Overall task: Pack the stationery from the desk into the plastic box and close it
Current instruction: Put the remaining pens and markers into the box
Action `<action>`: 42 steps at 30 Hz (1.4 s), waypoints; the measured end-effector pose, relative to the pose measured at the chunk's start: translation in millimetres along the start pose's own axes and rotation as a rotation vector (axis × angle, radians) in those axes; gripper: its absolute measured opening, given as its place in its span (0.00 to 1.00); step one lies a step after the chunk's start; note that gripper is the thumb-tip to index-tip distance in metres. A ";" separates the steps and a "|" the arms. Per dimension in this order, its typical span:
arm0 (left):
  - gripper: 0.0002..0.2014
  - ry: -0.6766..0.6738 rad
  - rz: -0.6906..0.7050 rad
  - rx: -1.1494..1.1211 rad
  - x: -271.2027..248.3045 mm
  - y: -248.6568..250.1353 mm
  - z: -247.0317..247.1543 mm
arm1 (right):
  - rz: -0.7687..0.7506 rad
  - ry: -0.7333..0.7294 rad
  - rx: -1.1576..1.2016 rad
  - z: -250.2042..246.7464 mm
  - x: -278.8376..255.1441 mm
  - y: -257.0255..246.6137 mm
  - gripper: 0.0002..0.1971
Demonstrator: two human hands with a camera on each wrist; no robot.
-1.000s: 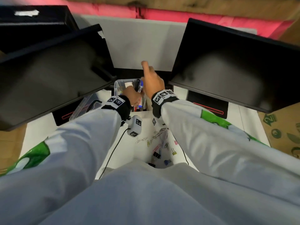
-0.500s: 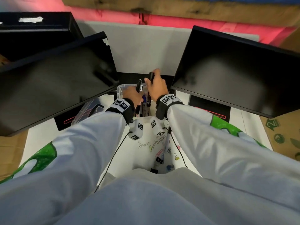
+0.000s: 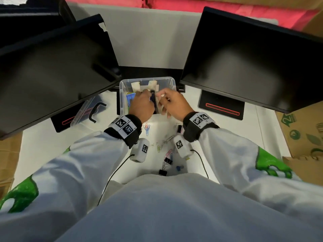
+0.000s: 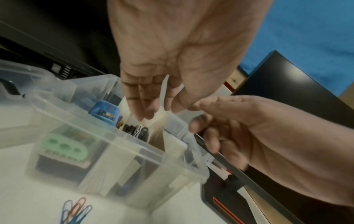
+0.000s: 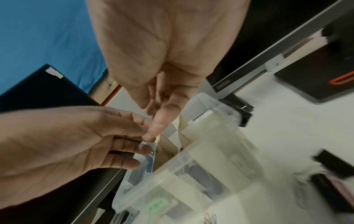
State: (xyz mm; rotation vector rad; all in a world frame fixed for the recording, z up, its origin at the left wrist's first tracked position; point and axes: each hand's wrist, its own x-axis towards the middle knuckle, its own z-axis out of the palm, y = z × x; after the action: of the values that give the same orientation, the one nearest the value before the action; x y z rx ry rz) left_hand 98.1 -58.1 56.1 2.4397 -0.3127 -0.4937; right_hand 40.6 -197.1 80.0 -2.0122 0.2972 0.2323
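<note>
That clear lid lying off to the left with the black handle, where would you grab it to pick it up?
By the black handle. It arches up off the clear lid, which lies tilted beside the plastic box, partly under the left monitor. Come from above on the near side, since the monitor overhangs its far edge, and curl the fingers under the arch for a firm grip.

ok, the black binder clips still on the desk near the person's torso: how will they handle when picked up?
The black binder clips look small, so probably light and rigid. Their boxy bodies shouldn't roll. They lie among loose paper clips, so a pinch may drag neighbours along.
</note>
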 end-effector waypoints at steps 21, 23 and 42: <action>0.08 0.037 0.101 0.136 -30.4 -61.0 -8.7 | 0.119 -0.526 -0.624 4.1 -42.9 41.9 0.10; 0.08 0.015 0.116 0.121 -29.5 -63.4 -11.1 | 0.019 -0.473 -0.458 -4.6 -36.4 6.8 0.09; 0.07 -0.210 0.321 0.170 -69.5 -80.8 34.3 | -0.023 -0.137 -0.180 -1.1 -2.0 3.1 0.08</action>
State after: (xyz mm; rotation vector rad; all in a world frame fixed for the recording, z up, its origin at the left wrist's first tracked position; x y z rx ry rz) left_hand 29.2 9.9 -0.3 2.4358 -0.8506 -0.5993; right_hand 37.7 -199.1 78.5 -2.1634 0.1717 0.3924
